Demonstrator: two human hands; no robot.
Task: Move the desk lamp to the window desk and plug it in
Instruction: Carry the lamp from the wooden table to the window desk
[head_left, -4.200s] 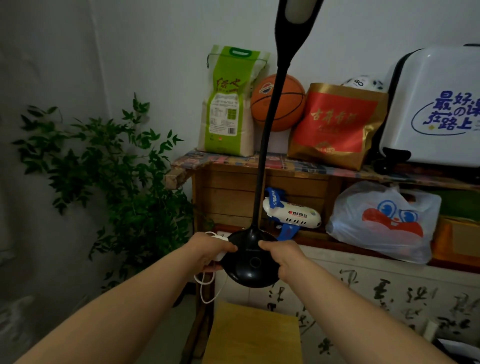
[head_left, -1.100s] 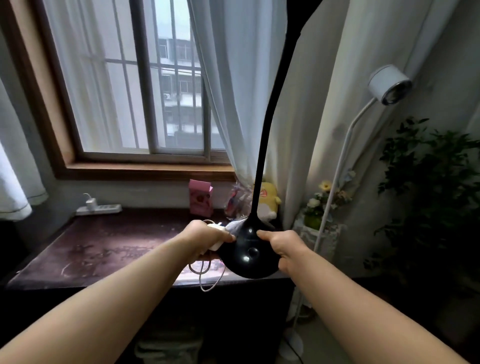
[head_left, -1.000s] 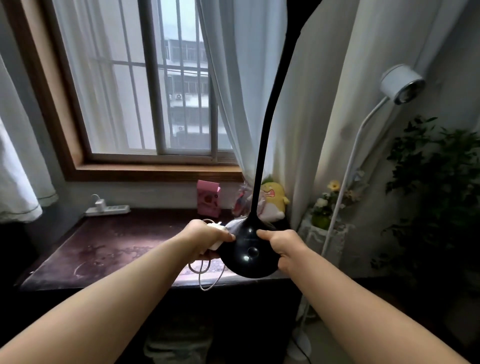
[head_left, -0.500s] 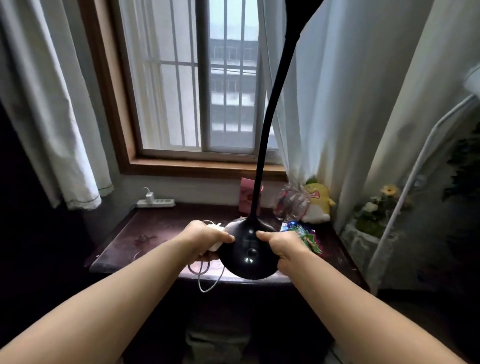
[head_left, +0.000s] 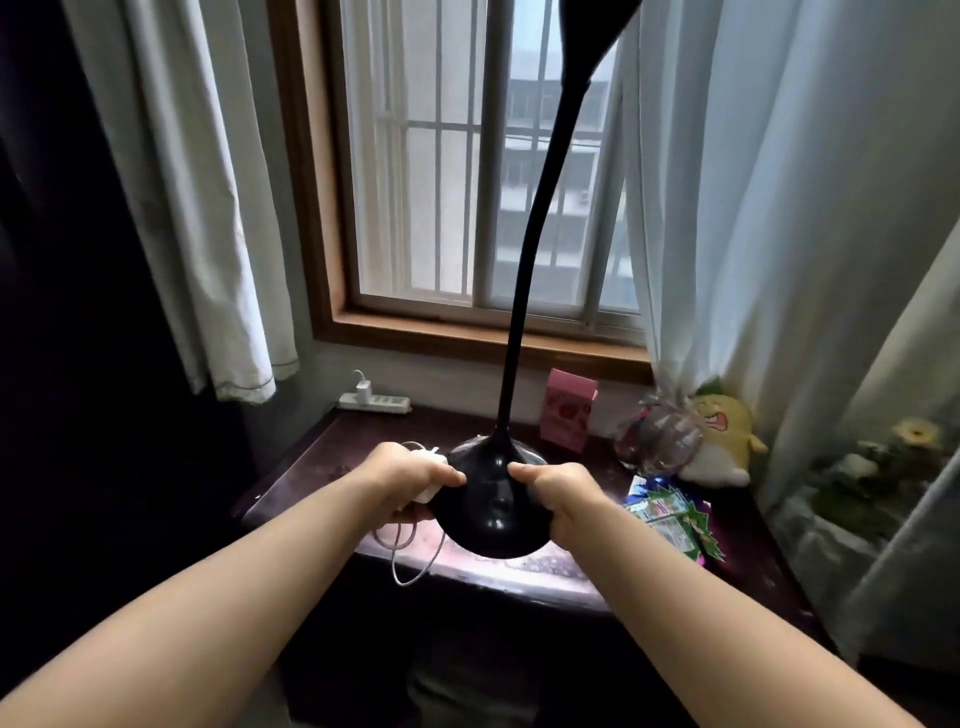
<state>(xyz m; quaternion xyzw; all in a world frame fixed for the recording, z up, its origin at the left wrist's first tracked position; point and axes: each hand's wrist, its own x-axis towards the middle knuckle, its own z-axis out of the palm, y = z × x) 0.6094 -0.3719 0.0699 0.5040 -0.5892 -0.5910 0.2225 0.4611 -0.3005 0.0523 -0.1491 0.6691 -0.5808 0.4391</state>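
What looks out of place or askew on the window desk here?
Loose snack packets lie scattered at the desk's right side. The lamp's white cable dangles in a loop from the left hand. Nothing looks spilled or damaged.

Daylit barred window in wood frame, pale curtains either side.

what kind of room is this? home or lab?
Most likely a home, perhaps a bedroom or study: a curtained window with bars, a dark desk under it, and a plush toy beside a pink carton.
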